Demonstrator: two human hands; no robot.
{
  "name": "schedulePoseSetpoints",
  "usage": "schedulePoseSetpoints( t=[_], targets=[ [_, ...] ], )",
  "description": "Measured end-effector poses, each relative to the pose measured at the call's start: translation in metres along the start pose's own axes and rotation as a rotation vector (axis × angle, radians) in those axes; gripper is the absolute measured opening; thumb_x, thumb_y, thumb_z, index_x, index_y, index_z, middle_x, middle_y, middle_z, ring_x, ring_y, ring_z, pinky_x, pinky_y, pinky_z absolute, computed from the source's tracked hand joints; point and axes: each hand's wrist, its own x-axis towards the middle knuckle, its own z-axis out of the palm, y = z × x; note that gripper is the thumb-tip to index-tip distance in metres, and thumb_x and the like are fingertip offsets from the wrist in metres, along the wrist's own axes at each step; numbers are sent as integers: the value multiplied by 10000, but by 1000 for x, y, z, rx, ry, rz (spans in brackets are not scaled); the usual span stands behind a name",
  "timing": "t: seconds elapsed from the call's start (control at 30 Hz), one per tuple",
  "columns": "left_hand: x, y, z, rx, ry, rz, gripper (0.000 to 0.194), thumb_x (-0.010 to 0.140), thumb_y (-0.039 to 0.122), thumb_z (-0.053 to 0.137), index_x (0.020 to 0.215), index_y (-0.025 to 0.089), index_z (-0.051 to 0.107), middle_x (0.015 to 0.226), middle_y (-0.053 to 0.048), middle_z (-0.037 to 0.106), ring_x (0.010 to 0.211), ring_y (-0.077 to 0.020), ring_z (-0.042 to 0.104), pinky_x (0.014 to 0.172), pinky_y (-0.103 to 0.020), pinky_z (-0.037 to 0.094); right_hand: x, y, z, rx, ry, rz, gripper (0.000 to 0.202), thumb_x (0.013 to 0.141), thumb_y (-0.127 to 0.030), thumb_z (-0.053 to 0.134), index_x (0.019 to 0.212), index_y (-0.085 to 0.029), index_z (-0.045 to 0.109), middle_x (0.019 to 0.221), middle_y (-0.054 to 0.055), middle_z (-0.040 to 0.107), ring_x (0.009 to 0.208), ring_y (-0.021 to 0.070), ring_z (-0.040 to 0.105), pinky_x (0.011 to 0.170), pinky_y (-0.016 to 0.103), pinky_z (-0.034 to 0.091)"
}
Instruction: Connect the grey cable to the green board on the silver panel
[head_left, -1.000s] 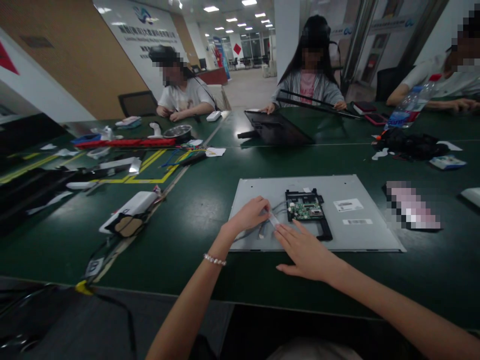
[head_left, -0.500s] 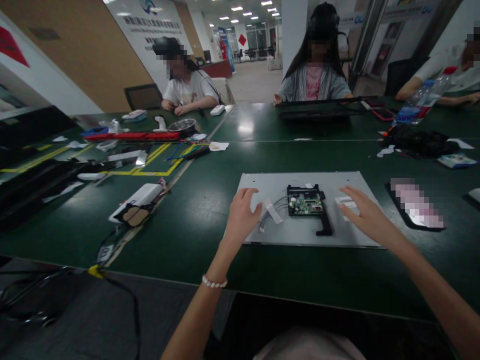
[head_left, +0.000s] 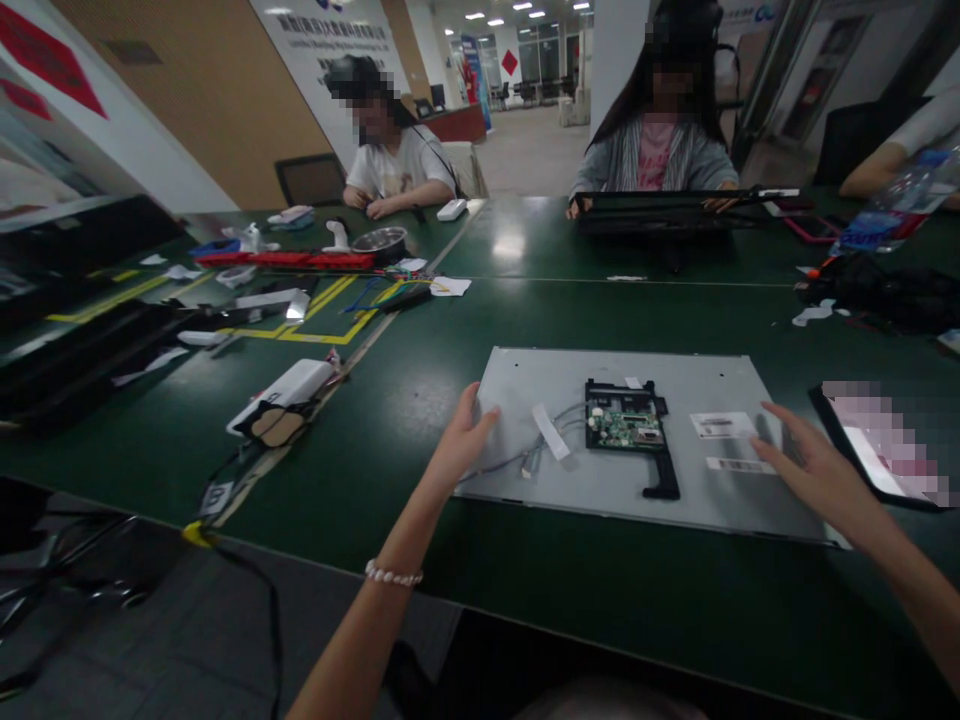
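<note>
A flat grey metal panel [head_left: 517, 400] lies on the green table in front of me. Near its middle sits a green circuit board [head_left: 626, 428] in a black plastic bracket [head_left: 664, 475], with grey cables [head_left: 559, 425] running left under a strip of white tape [head_left: 551, 432]. White labels [head_left: 721, 426] are on the panel's right part. My left hand [head_left: 466, 438] is at the panel's left edge, thumb and fingers apart. At the right edge, my right hand [head_left: 814, 465] has its thumb and fingers spread over the panel. Whether either hand touches the panel is unclear.
A phone [head_left: 877, 450] lies right of the panel. On the left are a white battery-like pack [head_left: 285, 400] with cables, and long black parts [head_left: 82, 360]. Across the table, a person [head_left: 660, 150] has both hands at a black panel [head_left: 660, 215]; another person [head_left: 397, 160] sits further left.
My hands have moved apart, from above the panel to its left and right edges. The view has shifted, and the panel appears larger and slightly turned.
</note>
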Motion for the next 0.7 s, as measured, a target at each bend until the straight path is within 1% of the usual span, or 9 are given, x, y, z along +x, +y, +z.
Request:
schedulePoseSetpoints(
  t=[0.07,0.17,0.23,0.33,0.4,0.5,0.57,0.7],
  targets=[
    [4,-2,0,21,29,1,586,901,379,499,1439,198,353,1464,-133,478,1345,-284,458,1140,-449,357,-1,-4,3,9,4,-16,719,881,-620,474,1470,-209,436,1512,173,437,1365,401,432,1061,611,403],
    [18,-12,-2,114,80,23,601,885,394,501,1431,182,371,1478,-146,457,1383,-297,412,1172,-462,310,-4,-13,12,-16,-38,-91,684,901,-596,446,1456,-198,449,1551,165,383,1413,366,376,1127,574,334],
    [28,-22,-7,200,124,50,608,880,383,493,1428,147,377,1490,-173,431,1416,-310,364,1195,-474,261,-9,-20,21,-73,-101,-149,672,907,-587,448,1467,-216,439,1588,145,326,1452,359,305,1141,569,313],
    [37,-32,-15,347,215,70,628,892,375,477,1433,76,367,1515,-234,370,1458,-341,278,1206,-498,216,-18,-36,36,-203,-218,-288,674,911,-592,459,1482,-234,440,1626,123,251,1496,375,151,1146,589,285],
    [36,-36,-19,428,270,74,642,909,393,469,1446,60,351,1542,-258,314,1471,-362,240,1197,-529,214,-25,-49,46,-296,-272,-384,681,913,-601,467,1498,-256,426,1649,116,177,1500,373,131,1153,584,265],
    [25,-35,-17,508,315,123,636,926,417,461,1468,106,338,1571,-244,272,1479,-364,218,1172,-573,232,-32,-73,62,-380,-251,-454,689,940,-597,427,1532,-248,366,1658,133,119,1506,347,118,1170,569,217],
    [16,-31,-13,546,329,150,624,934,417,456,1479,140,333,1583,-228,259,1488,-353,198,1162,-588,236,-34,-89,73,-402,-239,-468,689,956,-593,393,1541,-234,343,1656,151,116,1509,331,112,1172,565,202],
    [5,-22,-8,596,323,125,615,953,421,436,1501,169,316,1601,-214,230,1498,-353,158,1142,-632,230,-31,-115,94,-411,-258,-466,695,971,-589,347,1544,-196,336,1650,171,130,1509,342,102,1178,568,161]
  ],
)
